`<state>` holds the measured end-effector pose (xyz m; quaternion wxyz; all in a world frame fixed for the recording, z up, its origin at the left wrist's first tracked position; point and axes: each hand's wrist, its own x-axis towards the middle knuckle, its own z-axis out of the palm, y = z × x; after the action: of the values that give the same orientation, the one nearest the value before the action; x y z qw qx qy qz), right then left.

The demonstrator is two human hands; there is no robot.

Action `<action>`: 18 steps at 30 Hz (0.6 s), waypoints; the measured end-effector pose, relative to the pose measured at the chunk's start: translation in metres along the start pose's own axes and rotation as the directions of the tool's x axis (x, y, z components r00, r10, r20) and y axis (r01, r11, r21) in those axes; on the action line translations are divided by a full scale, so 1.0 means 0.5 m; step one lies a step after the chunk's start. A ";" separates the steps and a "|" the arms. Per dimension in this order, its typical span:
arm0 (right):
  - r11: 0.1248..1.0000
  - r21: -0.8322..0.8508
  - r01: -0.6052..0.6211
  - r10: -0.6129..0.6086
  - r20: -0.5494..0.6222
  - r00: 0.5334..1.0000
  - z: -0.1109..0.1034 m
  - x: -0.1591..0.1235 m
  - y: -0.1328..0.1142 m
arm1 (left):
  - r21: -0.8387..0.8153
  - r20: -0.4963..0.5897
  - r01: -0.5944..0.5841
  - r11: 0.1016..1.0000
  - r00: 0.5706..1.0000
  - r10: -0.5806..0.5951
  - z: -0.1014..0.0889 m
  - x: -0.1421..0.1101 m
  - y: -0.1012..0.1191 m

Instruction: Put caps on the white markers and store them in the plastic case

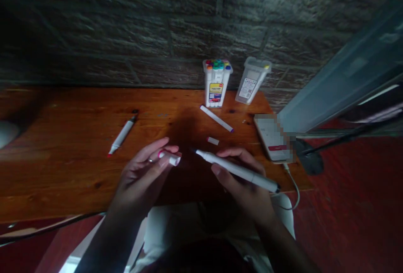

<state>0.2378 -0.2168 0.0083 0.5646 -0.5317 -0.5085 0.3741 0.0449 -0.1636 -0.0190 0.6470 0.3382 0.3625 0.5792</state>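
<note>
Between thumb and fingers, my left hand (143, 172) pinches a white marker cap (170, 158) with a pink-red end, its opening turned to the right. My right hand (245, 180) grips a white marker (236, 169), whose bare dark tip points left at the cap, a short gap away. The marker's other end is black. Just beyond my right hand lies a loose white cap (213, 141) with a reddish end. Farther back rests a white marker (216, 118) with purple ends. To the left lies another marker (122, 135), uncapped at its dark far end and red at the near one.
At the back stands a clear case full of markers (215, 84); beside it, a tilted clear case (252, 81) shows one yellow-ended marker. A phone (273, 139) with a charging cable (297, 185) sits at the right edge of the wooden table (63, 159). A brick wall rises behind.
</note>
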 end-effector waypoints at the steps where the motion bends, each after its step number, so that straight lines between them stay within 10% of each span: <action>1: 1.000 0.006 -0.009 0.009 0.002 1.000 -0.003 0.003 0.004 | 0.012 -0.020 0.010 1.000 1.000 -0.010 0.000 0.002 -0.002; 18: 0.984 -0.173 0.032 -0.022 0.060 0.998 -0.076 -0.027 0.053 | 0.401 -0.023 0.030 0.915 0.999 -0.023 0.010 0.026 -0.021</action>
<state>0.2751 -0.2340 -0.0170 0.5062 -0.5611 -0.5623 0.3359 0.0553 -0.1521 -0.0266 0.5685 0.4537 0.4839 0.4867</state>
